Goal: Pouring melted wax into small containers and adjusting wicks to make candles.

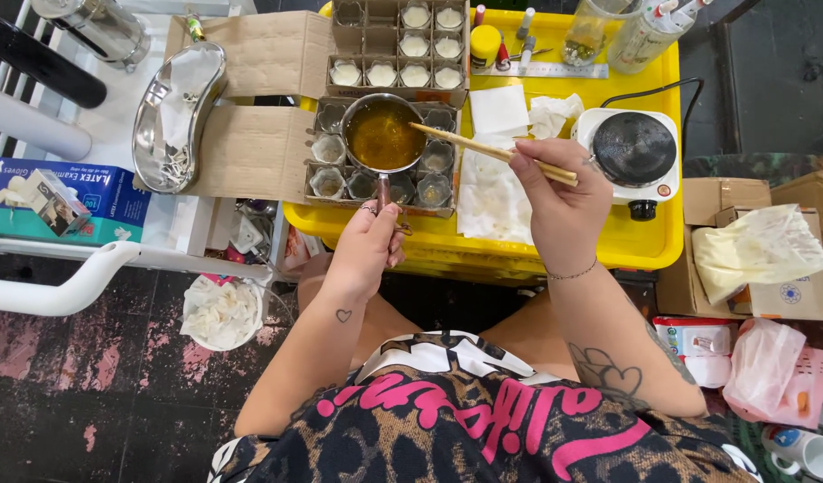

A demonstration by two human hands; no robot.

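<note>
Yellow plastic tray (648, 246) carries the work. My left hand (368, 246) grips the handle of the small steel pot of amber liquid (383, 134), above the cardboard grid of small glass jars (429, 183). My right hand (559, 201) pinches the wooden chopsticks (492, 152). A tilted pot likely spills hot liquid onto the cardboard.

Amber liquid (384, 134) fills a silver pot (350, 109) over a yellow tray (648, 246), beside a black hotplate (634, 148).
</note>
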